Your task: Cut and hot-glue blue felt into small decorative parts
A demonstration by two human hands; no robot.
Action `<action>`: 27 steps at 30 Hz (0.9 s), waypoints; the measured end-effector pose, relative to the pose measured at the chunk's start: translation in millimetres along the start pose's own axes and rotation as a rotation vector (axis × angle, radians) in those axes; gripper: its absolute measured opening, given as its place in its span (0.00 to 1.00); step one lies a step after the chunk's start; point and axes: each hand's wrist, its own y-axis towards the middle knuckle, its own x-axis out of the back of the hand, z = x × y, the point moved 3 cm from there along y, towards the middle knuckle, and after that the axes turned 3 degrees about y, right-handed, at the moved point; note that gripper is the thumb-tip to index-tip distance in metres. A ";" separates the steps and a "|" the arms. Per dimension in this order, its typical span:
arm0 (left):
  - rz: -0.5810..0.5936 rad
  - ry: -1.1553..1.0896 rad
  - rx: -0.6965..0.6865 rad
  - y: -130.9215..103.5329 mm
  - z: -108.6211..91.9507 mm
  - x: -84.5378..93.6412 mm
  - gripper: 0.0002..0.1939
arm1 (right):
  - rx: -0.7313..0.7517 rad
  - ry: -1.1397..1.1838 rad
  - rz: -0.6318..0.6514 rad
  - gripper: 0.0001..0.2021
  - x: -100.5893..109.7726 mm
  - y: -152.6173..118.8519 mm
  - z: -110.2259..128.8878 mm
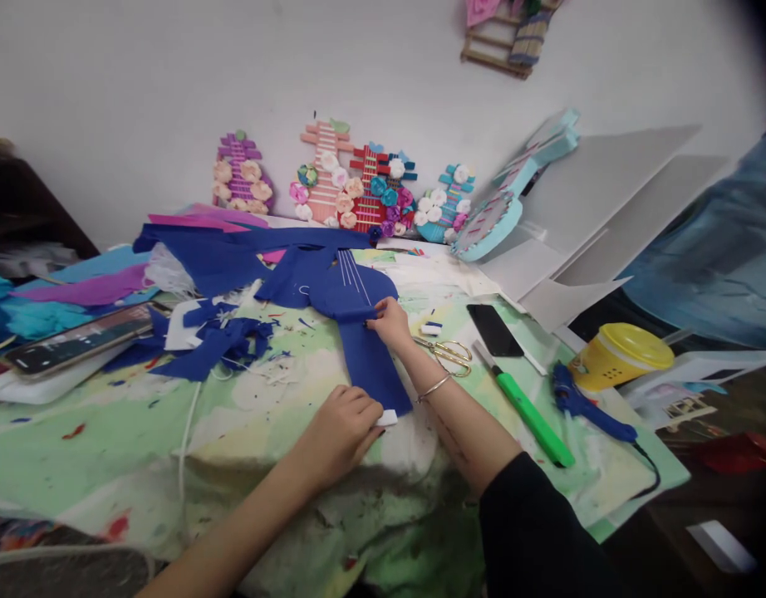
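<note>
A dark blue guitar-shaped piece [351, 286] lies on the table, with white strings running across its body. From its near side a flat blue strip of felt or foam sheet [374, 365] reaches toward me. My right hand [390, 322] is closed at the junction of body and strip, its fingertips pinching the blue edge there. At the strip's near end my left hand [351, 423] is closed on a small white block [386, 418], which lies against or just beside the strip's corner. What the left fingers cover underneath is hidden.
Gold scissors [449, 355], a green utility knife [532, 419], a black phone [495, 330], a blue glue gun [588, 407] and a yellow tub [623, 355] lie right. Blue scraps [227, 340] and another phone [77, 339] are left. Decorated guitars [324, 178] stand against the wall.
</note>
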 end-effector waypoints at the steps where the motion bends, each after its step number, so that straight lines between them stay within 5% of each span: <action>1: 0.019 0.002 0.000 2.8 3.7 0.1 0.07 | 0.006 0.002 -0.021 0.14 2.2 2.5 -1.1; 10: 0.123 -0.088 -0.035 23.6 31.2 4.1 0.07 | -0.004 0.031 -0.159 0.12 13.7 18.7 -18.9; 27: 0.014 -0.123 -0.087 21.1 41.1 3.1 0.09 | -0.041 0.038 -0.151 0.08 17.6 30.0 -28.6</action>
